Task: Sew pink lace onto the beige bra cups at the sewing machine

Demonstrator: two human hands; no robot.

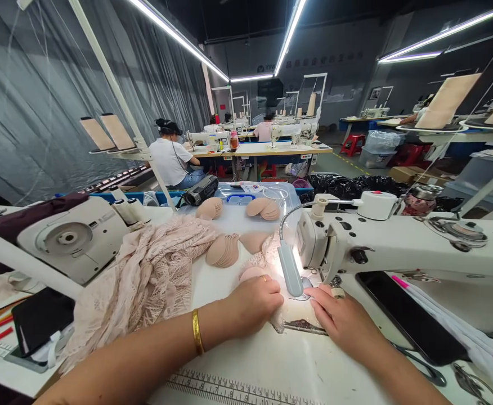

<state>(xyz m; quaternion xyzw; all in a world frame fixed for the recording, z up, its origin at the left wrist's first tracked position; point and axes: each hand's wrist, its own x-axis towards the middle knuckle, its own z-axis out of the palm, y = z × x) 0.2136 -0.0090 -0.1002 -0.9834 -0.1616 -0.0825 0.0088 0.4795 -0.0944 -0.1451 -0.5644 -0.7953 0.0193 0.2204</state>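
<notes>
My left hand (255,304), with a gold bracelet at the wrist, is closed on beige lace fabric (267,254) left of the sewing machine's needle area. A beige bra cup (252,273) shows just behind its knuckles. My right hand (339,318) lies by the needle area of the white sewing machine (381,247), its fingers stretched out and apart near the fabric. A grey lamp (291,270) on a bendy neck lights this spot and hides the needle and part of the cloth.
A heap of beige lace (157,264) lies to the left, with a stack of cups (223,251) beside it. Further cups (263,208) rest near a clear plastic bin (286,194). A black phone (411,315) lies under the machine arm. Ahead, a person (170,154) sits at another machine.
</notes>
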